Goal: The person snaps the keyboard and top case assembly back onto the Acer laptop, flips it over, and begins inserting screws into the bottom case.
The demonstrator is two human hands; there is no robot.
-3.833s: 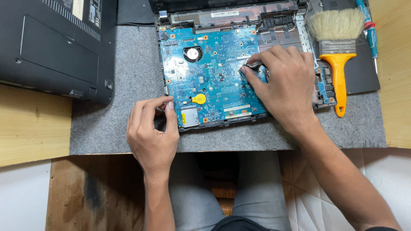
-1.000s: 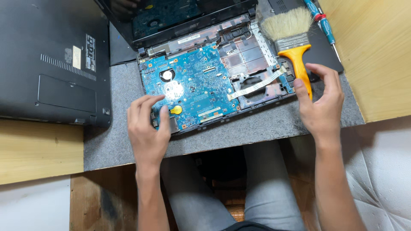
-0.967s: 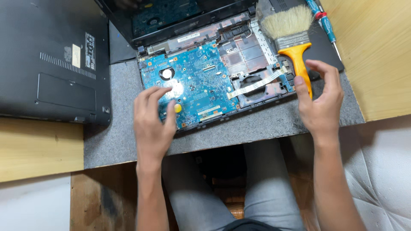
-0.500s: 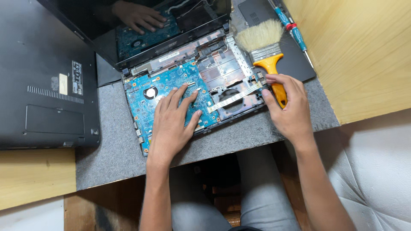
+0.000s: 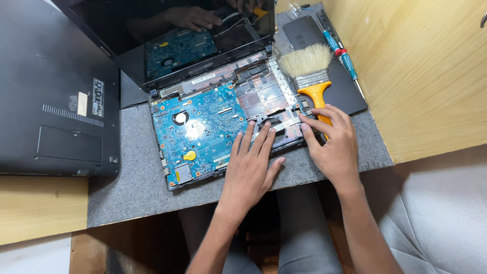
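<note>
The paintbrush [image 5: 312, 76] is lying on the grey mat [image 5: 132, 187] at about 2 o'clock from the opened laptop base [image 5: 223, 127], its orange handle pointing toward the person and its pale bristles pointing away, so the long axis is running roughly 12 to 6 with a slight tilt. The right hand [image 5: 332, 147] is lying over the near end of that handle, fingers spread and reaching forward; whether they are closing round the handle or only resting on it I cannot tell from here. The right hand is clearly the nearer of the two.

The left hand [image 5: 251, 167] is lying flat and relaxed, holding nothing, fingertips pressing on the near right part of the blue circuit board [image 5: 195, 132] beside the flat ribbon cable [image 5: 276, 127].

Further out: two blue-handled screwdrivers [image 5: 342, 53] are lying at 1 o'clock from the brush, partly on a dark flat panel [image 5: 324, 66]. The laptop's dark screen [image 5: 172, 40] is standing open at 12 o'clock. A second closed black laptop [image 5: 56, 101] is sitting at 9 o'clock, and the wooden tabletop [image 5: 40, 208] is showing at 8 o'clock.

Compared with half a second ago: the left hand is sitting farther right and nearer the board's near edge. The right hand is showing the same placement on the handle.
</note>
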